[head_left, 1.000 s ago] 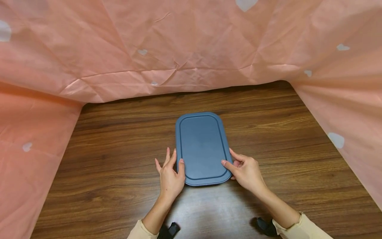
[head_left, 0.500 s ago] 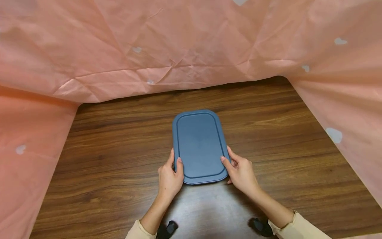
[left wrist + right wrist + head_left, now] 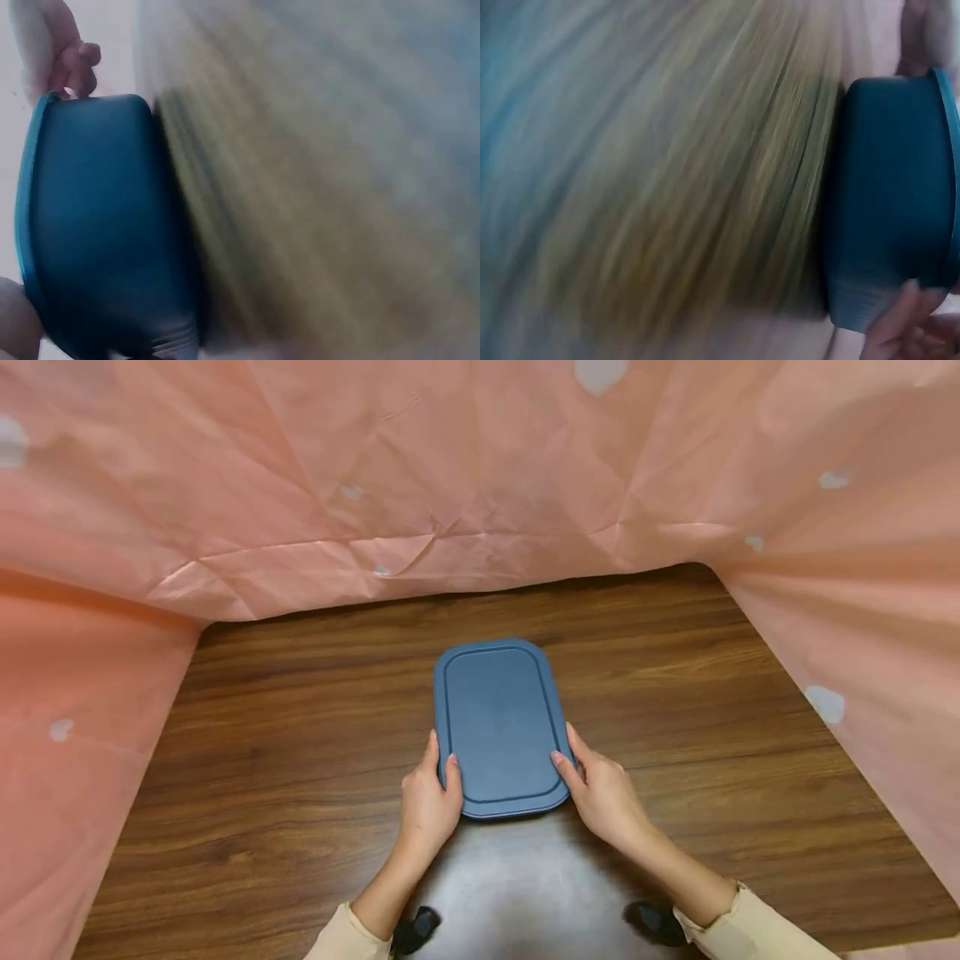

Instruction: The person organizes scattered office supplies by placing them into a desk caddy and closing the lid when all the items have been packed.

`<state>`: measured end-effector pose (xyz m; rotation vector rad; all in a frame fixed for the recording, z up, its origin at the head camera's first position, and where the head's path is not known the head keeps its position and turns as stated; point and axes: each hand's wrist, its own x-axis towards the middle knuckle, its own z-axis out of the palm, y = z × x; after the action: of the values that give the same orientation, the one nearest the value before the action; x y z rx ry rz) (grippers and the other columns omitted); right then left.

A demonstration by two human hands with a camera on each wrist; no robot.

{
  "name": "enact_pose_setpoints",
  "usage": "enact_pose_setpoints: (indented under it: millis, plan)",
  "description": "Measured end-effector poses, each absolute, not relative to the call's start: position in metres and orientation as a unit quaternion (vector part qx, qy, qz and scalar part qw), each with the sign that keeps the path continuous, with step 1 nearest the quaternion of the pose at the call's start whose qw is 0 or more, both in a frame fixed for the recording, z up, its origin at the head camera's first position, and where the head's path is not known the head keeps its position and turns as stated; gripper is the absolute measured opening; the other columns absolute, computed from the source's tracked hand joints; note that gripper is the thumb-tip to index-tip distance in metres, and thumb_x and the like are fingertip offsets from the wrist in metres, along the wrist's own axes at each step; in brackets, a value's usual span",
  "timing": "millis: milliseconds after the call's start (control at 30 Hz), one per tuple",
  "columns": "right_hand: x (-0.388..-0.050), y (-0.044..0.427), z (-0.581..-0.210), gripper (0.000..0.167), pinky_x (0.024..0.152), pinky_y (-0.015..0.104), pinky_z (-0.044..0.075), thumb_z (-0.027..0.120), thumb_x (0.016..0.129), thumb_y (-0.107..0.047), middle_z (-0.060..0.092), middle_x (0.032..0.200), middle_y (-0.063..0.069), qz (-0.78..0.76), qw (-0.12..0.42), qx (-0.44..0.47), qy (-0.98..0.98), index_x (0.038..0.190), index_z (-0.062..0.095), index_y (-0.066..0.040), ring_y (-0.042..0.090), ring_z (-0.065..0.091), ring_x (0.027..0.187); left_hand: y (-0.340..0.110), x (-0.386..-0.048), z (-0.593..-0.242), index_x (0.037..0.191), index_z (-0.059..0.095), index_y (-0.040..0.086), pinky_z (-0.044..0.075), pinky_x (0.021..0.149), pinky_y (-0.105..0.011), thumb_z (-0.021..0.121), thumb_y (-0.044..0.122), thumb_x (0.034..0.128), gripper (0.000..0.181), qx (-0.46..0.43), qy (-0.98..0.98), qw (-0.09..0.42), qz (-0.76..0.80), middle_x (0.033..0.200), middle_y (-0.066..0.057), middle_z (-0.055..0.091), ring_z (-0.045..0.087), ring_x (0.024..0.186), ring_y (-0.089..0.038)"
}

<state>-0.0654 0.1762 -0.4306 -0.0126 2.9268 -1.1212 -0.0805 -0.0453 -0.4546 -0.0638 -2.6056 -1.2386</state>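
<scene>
A blue rectangular lidded box point(image 3: 498, 727) lies lengthwise in the middle of the table in the head view, its lid on top with a grooved border. My left hand point(image 3: 427, 802) holds the near left side, thumb on the lid's rim and fingers down along the wall. On the near right side, my right hand point(image 3: 609, 797) grips in the same way, thumb over the rim. Both wrist views show the box's smooth deep wall point(image 3: 105, 202) and its projecting rim, with the base next to the wood. What the box contains is hidden.
Brown wood-grain table point(image 3: 300, 710) surrounds the box. Pink cloth point(image 3: 465, 468) with pale hearts hangs along the back and both sides. Dark devices point(image 3: 416, 931) sit by both wrists, below cream sleeves point(image 3: 750, 931).
My left hand's spread fingers have come together against the box's side. My right hand keeps its grip. The box sits slightly further left in the head view, which has also shifted a little.
</scene>
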Motion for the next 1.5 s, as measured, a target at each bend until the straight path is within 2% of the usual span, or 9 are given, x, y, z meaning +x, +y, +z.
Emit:
enact_pose_setpoints:
  millis: [133, 200, 300, 467, 567, 667, 867, 1300, 1500]
  plan:
    - [-0.068, 0.177, -0.432, 0.060, 0.070, 0.041, 0.050, 0.054, 0.099, -0.030, 0.061, 0.113, 0.018, -0.290, -0.036, -0.059, 0.954, 0.146, 0.036, 0.002, 0.027, 0.059, 0.083, -0.052, -0.081, -0.452, 0.139, 0.043, -0.011, 0.041, 0.107, -0.053, 0.059, 0.021, 0.0953, 0.056, -0.044, -0.923, 0.134, -0.358, 0.137, -0.029, 0.052, 0.052, 0.127, -0.042]
    - [-0.071, 0.178, -0.432, 0.062, 0.077, 0.042, 0.050, 0.058, 0.097, -0.027, 0.057, 0.117, 0.020, -0.278, -0.061, -0.087, 0.955, 0.146, 0.035, 0.004, 0.030, 0.056, 0.092, -0.057, -0.083, -0.450, 0.139, 0.043, -0.010, 0.035, 0.111, -0.054, 0.061, 0.027, 0.0940, 0.061, -0.074, -0.933, 0.160, -0.313, 0.139, -0.027, 0.051, 0.050, 0.129, -0.042]
    - [-0.079, 0.181, -0.431, 0.068, 0.101, 0.051, 0.042, 0.062, 0.095, -0.028, 0.050, 0.135, 0.023, -0.249, -0.095, -0.134, 0.954, 0.147, 0.033, 0.005, 0.037, 0.047, 0.124, -0.067, -0.090, -0.446, 0.141, 0.043, -0.007, 0.033, 0.111, -0.053, 0.061, 0.039, 0.0923, 0.069, -0.142, -0.941, 0.199, -0.234, 0.143, -0.024, 0.048, 0.047, 0.128, -0.040]
    - [-0.091, 0.190, -0.423, 0.080, 0.115, 0.054, 0.028, 0.058, 0.094, -0.045, 0.027, 0.158, 0.018, -0.195, -0.049, -0.197, 0.960, 0.151, 0.025, 0.000, 0.033, 0.025, 0.147, -0.085, -0.102, -0.439, 0.150, 0.030, 0.001, 0.019, 0.117, -0.053, 0.049, 0.064, 0.0904, 0.089, -0.208, -0.955, 0.151, -0.148, 0.156, -0.015, 0.030, 0.028, 0.142, -0.035]
    - [-0.096, 0.194, -0.422, 0.084, 0.117, 0.053, 0.026, 0.053, 0.094, -0.054, 0.019, 0.161, 0.015, -0.171, -0.004, -0.217, 0.961, 0.153, 0.023, -0.002, 0.031, 0.017, 0.150, -0.093, -0.106, -0.440, 0.154, 0.020, 0.006, 0.009, 0.121, -0.050, 0.042, 0.071, 0.0896, 0.094, -0.217, -0.962, 0.087, -0.139, 0.163, -0.008, 0.016, 0.011, 0.151, -0.027]
    - [-0.099, 0.196, -0.423, 0.085, 0.117, 0.052, 0.026, 0.049, 0.095, -0.057, 0.016, 0.162, 0.014, -0.162, 0.020, -0.229, 0.960, 0.153, 0.021, -0.002, 0.031, 0.016, 0.150, -0.097, -0.108, -0.443, 0.155, 0.015, 0.009, 0.006, 0.122, -0.051, 0.041, 0.072, 0.0896, 0.095, -0.230, -0.963, 0.050, -0.133, 0.164, -0.005, 0.012, 0.003, 0.153, -0.022]
    - [-0.101, 0.196, -0.426, 0.089, 0.116, 0.053, 0.028, 0.047, 0.094, -0.060, 0.010, 0.163, 0.013, -0.158, 0.025, -0.232, 0.959, 0.154, 0.016, -0.002, 0.031, 0.014, 0.151, -0.099, -0.110, -0.447, 0.155, 0.017, 0.008, 0.002, 0.122, -0.051, 0.044, 0.069, 0.0899, 0.093, -0.243, -0.961, 0.040, -0.127, 0.164, -0.006, 0.016, -0.002, 0.153, -0.021]
    - [-0.098, 0.198, -0.427, 0.085, 0.117, 0.053, 0.025, 0.050, 0.096, -0.052, 0.006, 0.164, 0.011, -0.194, 0.024, -0.228, 0.954, 0.155, 0.011, -0.004, 0.031, 0.012, 0.151, -0.097, -0.113, -0.450, 0.151, 0.025, 0.000, 0.015, 0.120, -0.050, 0.041, 0.065, 0.0924, 0.089, -0.278, -0.946, 0.098, -0.132, 0.159, -0.015, 0.027, 0.018, 0.150, -0.030]
    - [-0.100, 0.198, -0.429, 0.084, 0.117, 0.052, 0.026, 0.052, 0.096, -0.051, 0.011, 0.163, 0.014, -0.179, 0.019, -0.239, 0.954, 0.154, 0.016, -0.002, 0.029, 0.013, 0.151, -0.098, -0.113, -0.451, 0.151, 0.025, -0.001, 0.022, 0.120, -0.047, 0.048, 0.064, 0.0907, 0.091, -0.271, -0.951, 0.084, -0.127, 0.157, -0.016, 0.030, 0.031, 0.144, -0.032]
